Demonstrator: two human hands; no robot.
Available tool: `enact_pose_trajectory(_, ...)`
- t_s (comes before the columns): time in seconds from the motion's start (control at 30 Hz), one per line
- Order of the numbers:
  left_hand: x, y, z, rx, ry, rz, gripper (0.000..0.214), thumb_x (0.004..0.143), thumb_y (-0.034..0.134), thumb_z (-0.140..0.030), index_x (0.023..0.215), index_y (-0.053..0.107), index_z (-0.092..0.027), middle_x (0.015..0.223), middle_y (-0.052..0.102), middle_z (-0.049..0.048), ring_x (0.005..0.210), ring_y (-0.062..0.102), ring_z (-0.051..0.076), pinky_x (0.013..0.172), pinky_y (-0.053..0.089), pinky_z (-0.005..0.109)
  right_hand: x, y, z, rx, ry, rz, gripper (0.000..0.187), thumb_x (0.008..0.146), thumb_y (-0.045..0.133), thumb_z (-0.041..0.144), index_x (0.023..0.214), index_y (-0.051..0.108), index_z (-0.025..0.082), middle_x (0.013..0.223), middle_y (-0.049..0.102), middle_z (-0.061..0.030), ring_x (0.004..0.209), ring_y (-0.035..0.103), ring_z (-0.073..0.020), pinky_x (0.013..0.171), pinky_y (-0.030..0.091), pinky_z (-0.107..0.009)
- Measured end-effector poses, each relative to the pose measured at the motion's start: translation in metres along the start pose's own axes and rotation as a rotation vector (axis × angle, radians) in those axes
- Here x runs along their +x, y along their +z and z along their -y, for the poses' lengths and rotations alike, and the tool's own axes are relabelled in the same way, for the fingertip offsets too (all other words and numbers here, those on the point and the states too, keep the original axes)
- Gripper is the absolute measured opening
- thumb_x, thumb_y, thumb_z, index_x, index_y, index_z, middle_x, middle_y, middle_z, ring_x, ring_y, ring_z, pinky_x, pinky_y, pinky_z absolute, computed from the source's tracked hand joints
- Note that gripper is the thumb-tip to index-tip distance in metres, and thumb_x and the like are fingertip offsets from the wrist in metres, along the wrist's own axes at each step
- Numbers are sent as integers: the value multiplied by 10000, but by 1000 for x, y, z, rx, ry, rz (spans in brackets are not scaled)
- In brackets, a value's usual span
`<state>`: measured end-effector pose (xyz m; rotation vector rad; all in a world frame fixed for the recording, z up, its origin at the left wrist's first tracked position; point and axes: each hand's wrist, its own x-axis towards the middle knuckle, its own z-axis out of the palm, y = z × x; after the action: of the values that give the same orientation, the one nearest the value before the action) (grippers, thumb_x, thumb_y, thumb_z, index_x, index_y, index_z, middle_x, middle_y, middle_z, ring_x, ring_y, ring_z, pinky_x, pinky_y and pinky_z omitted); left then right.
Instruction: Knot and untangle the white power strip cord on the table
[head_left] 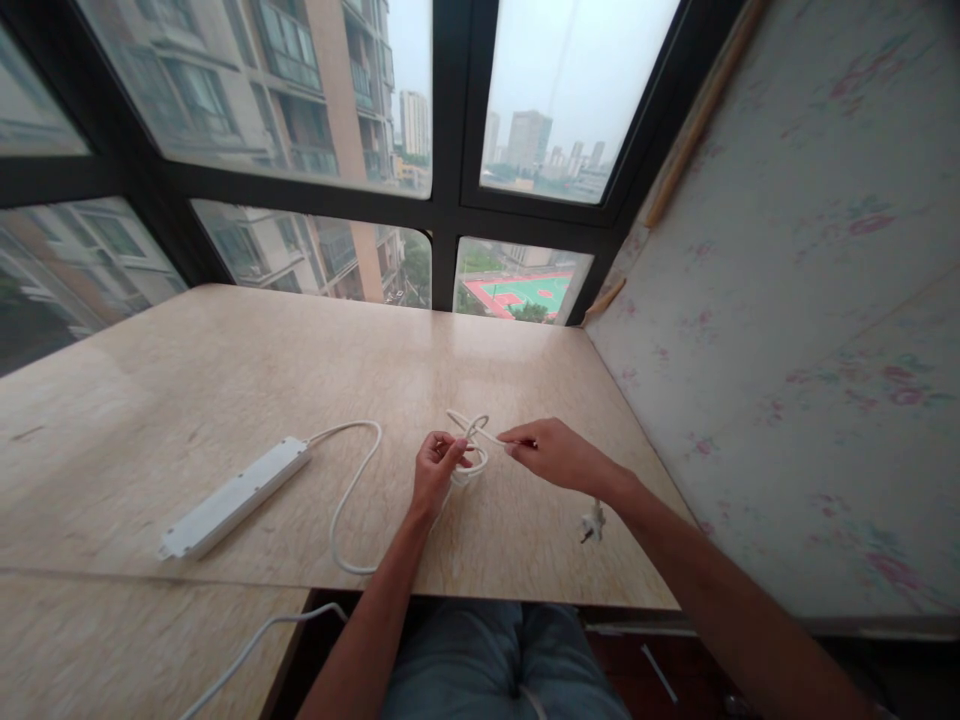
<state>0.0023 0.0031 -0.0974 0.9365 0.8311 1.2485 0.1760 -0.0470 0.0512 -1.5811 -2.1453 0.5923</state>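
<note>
A white power strip [236, 497] lies upside down or on its side at the left of the counter; which of the two I cannot tell. From its far end a white cord [373, 450] curves toward my hands and passes behind my left forearm. My left hand [441, 465] pinches the looped, tangled part of this cord. To its right, my right hand [551, 452] grips another stretch of the cord between thumb and fingers. Below my right wrist the plug [592, 523] shows, its cord partly hidden by the arm.
The marble-patterned counter [315, 350] runs back to dark-framed windows [446, 200]. A wallpapered wall [787, 350] bounds it on the right. Another white cable [255, 640] crosses the lower-left surface and reaches over its edge. My legs [487, 650] are at the front edge.
</note>
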Motion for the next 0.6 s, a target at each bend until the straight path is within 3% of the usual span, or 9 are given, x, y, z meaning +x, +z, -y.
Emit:
enact_pose_trajectory(0.13, -1, -2, -1, 34, 30, 62, 350, 759, 710, -461, 942, 670, -165, 757, 706, 30, 649, 631, 150, 639, 455, 256, 23, 7, -5, 419, 280, 138, 178, 812, 559, 243, 883, 700, 163, 520, 496, 52, 395, 366, -60, 404, 242, -204)
enact_pose_trajectory(0.2, -2, -3, -3, 127, 67, 109, 325, 795, 670, -467, 848, 723, -150, 802, 711, 53, 721, 633, 163, 690, 456, 265, 31, 15, -8, 628, 406, 143, 134, 806, 573, 274, 866, 630, 169, 507, 431, 84, 354, 263, -38, 366, 162, -194)
enact_pose_trajectory(0.3, -4, -3, -3, 215, 102, 211, 355, 807, 652, -480, 710, 742, -150, 885, 713, 76, 810, 633, 186, 734, 454, 274, 37, 30, -12, 784, 502, 69, 140, 772, 599, 259, 855, 503, 199, 510, 427, 106, 348, 242, -32, 355, 138, -174)
enact_pose_trajectory(0.47, -4, -2, 3, 125, 25, 280, 548, 831, 536, -625, 719, 764, -139, 966, 729, 130, 809, 651, 217, 759, 473, 320, 40, 52, -16, 789, 450, -80, 307, 753, 581, 238, 1032, 455, 235, 546, 450, 125, 357, 301, -51, 365, 187, -167)
enact_pose_trajectory(0.6, -4, -1, 5, 79, -63, 239, 550, 828, 544, -619, 687, 754, -131, 849, 741, 125, 729, 648, 203, 725, 466, 312, 41, 56, -18, 568, 302, -81, 106, 791, 542, 253, 880, 565, 200, 577, 514, 77, 420, 383, -61, 435, 272, -187)
